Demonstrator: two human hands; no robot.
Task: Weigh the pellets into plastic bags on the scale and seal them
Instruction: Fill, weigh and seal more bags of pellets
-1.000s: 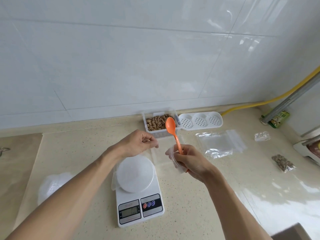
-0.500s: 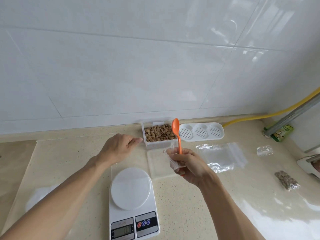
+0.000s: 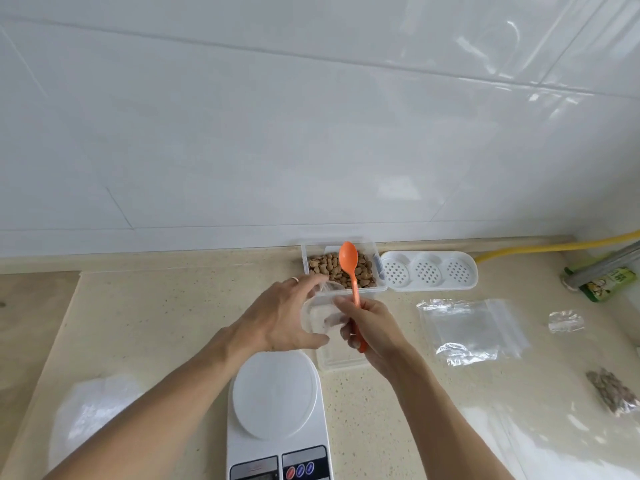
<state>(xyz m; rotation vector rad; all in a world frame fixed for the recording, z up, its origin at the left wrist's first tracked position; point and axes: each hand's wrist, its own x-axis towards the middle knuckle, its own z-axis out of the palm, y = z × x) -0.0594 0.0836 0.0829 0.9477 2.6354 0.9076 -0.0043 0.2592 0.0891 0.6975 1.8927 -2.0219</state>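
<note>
Centrally, above counter [image 3: 173, 341]: right hand [image 3: 375, 329] curled round orange spoon [image 3: 349, 268] handle, bowl up, empty, over box of pellets [image 3: 332, 268]; same hand's fingers also pinched a small clear bag [image 3: 323, 317]. Left hand [image 3: 287, 317] spread, fingers fairly straight, reached at the bag's left edge; touching or just short, could not tell; ring on one finger. Behind hands, low clear lid [image 3: 341, 358] flat on counter, just in front of the box. Scale [image 3: 277, 410] near bottom edge, round white plate bare, display cut off by frame. Right of box, touching it: white tray [image 3: 429, 271] with three perforated rounds. Further right, flat stack of zip bags [image 3: 474, 327], one crumpled small bag [image 3: 566, 321] apart from it. Filled bag of pellets [image 3: 613, 393] lay near right edge. Yellow hose [image 3: 554, 247] and green packet [image 3: 609, 282] in far right corner. White tiled wall behind.
</note>
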